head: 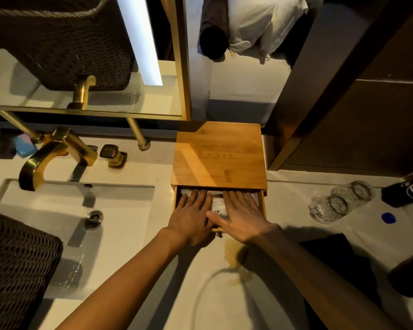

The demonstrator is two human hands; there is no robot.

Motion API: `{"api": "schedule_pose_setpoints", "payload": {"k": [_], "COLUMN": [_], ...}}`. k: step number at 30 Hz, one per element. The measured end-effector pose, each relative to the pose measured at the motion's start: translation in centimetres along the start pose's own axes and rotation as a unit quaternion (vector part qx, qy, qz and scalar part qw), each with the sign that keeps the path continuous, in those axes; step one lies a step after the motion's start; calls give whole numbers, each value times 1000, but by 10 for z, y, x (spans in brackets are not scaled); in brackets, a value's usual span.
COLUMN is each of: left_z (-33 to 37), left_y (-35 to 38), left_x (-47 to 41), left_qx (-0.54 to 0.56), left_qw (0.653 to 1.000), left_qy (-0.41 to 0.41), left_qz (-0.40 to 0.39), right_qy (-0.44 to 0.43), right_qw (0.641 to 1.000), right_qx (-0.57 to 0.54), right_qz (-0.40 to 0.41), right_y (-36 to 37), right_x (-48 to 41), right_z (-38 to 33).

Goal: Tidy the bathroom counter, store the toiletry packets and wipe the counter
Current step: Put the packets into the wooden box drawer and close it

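A wooden box stands on the white counter against the back wall, its drawer pulled out toward me. White toiletry packets lie inside the drawer. My left hand and my right hand rest flat on the packets side by side, fingers spread and pointing into the drawer. Neither hand grips anything. A yellowish wet stain marks the counter just in front of the drawer.
A sink basin with a gold faucet lies to the left. A woven basket sits at the near left. Two overturned glasses, a dark can, a blue cap and a dark cloth are to the right.
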State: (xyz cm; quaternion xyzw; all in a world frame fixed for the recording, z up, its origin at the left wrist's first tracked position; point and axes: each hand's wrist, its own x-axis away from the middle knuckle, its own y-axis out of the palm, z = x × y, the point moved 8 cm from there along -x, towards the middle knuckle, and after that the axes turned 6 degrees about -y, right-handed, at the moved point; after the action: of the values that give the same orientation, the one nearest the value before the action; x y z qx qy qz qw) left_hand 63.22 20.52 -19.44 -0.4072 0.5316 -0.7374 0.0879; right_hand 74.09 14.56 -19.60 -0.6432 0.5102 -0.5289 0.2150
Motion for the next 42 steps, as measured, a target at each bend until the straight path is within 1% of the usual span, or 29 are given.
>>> {"api": "schedule_pose_setpoints", "payload": {"k": [3,8,13,18,23,27,31,34,37,39,42], "left_z": [-1,-1,-3,3,9,3,3,3,4,6,4], "left_y": [2,5,5,-1,11,14,14,10,10,11,11], "left_x": [10,17,5,14,42,34,28,27,27,28,30], "left_qx": [7,9,4,-7,1,10,20,31,16,14,58], "left_qw": [1000,1000,999,999,999,999,998,999,1000,1000,998], "left_qy": [11,3,-5,-20,-2,-20,-33,-32,-20,-7,0], "left_qz": [-2,-22,-43,-35,-42,-44,-42,-23,-6,-7,-21], "right_qy": [14,9,1,6,-3,-9,-8,-46,-106,-109,-102], "right_qw": [999,1000,999,1000,998,1000,999,997,992,991,991], "right_qx": [-4,-6,-15,3,39,19,10,-15,-43,-55,-66], "right_qz": [-43,-12,-29,-6,-42,-15,34,62,58,54,55], "right_y": [12,1,0,-2,10,-2,-14,-16,-14,-15,-20], "right_x": [13,22,12,18,29,21,14,9,6,4,6], "right_z": [-2,-12,-10,-11,-7,2,8,1,-14,-16,-10]}}
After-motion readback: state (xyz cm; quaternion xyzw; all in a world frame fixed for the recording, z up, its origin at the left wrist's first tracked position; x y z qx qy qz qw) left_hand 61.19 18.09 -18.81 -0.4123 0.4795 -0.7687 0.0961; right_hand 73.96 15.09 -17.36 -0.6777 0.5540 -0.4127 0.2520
